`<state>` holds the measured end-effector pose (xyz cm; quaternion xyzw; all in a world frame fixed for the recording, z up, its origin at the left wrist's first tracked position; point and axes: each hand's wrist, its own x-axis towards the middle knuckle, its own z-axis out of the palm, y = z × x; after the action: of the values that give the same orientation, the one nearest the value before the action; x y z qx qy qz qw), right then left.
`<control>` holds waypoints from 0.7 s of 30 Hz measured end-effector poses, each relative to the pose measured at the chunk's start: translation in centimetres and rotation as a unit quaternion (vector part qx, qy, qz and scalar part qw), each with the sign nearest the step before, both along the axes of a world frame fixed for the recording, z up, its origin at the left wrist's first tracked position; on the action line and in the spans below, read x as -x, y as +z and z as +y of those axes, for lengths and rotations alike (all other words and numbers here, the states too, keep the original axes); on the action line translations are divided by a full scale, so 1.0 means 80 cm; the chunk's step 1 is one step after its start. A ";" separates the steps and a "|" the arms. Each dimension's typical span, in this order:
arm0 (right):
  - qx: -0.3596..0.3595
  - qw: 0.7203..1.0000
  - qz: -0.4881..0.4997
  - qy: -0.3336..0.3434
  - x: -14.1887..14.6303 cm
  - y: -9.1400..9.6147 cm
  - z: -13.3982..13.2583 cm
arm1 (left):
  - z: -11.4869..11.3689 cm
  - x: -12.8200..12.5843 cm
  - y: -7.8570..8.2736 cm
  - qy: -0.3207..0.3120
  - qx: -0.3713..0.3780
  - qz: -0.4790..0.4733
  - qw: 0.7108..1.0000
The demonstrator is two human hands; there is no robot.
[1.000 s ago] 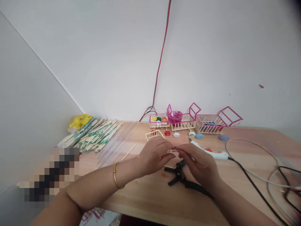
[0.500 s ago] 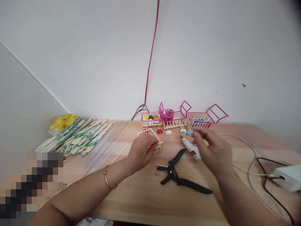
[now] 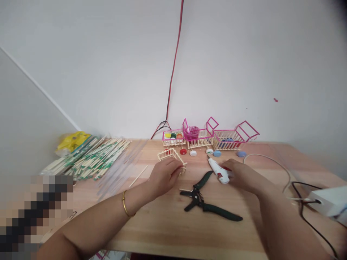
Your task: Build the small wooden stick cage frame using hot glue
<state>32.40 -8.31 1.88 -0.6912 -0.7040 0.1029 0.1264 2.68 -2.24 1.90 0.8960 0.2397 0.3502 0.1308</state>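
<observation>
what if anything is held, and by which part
The left hand holds the stick frame by its near right corner. The right hand is at the glue gun; whether it grips cannot be told.

Glue gun [image 3: 218, 171] behind pliers [image 3: 195, 197]

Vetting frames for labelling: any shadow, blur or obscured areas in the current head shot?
Head view: soft shadow on the table beside the right forearm; glue gun outline clear; green markings on the stick bundle too soft to read; upper-right corner darkened; lower-left patch pixelated.
</observation>
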 end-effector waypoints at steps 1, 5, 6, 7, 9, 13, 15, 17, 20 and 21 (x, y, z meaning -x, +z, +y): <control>-0.003 1.000 -0.001 0.004 0.002 0.003 0.000 | 0.001 0.000 -0.001 0.007 0.000 0.000 1.000; -0.030 0.999 0.034 0.025 -0.002 0.026 -0.007 | 0.002 0.000 -0.002 0.013 0.017 -0.029 0.999; -0.046 0.996 0.068 0.032 -0.002 0.033 -0.010 | 0.001 -0.001 -0.001 0.013 0.030 -0.042 0.999; -0.068 0.990 0.114 0.040 -0.002 0.039 -0.012 | 0.001 -0.002 -0.001 0.016 0.046 -0.059 0.997; -0.100 0.972 0.210 0.036 0.005 0.046 -0.015 | -0.001 -0.005 0.000 0.031 0.086 -0.097 0.991; -0.107 0.948 0.298 -0.034 0.039 0.041 -0.013 | -0.005 -0.013 0.003 0.047 0.175 -0.150 0.972; -0.112 0.952 0.279 -0.049 0.057 0.036 -0.011 | -0.005 -0.014 0.006 0.044 0.199 -0.166 0.965; -0.117 0.957 0.264 -0.033 0.067 0.032 -0.011 | -0.001 -0.013 0.009 0.060 0.210 -0.194 0.956; -0.102 0.959 0.265 0.000 0.069 0.032 -0.015 | 0.007 -0.009 0.014 0.067 0.276 -0.244 0.927; -0.096 0.962 0.257 0.012 0.068 0.032 -0.016 | 0.010 -0.008 0.015 0.055 0.309 -0.255 0.915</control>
<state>26.98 -9.62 4.45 -0.6180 -0.6624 0.2107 0.3673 3.33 -1.45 3.10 0.6769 0.3431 0.4816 0.4383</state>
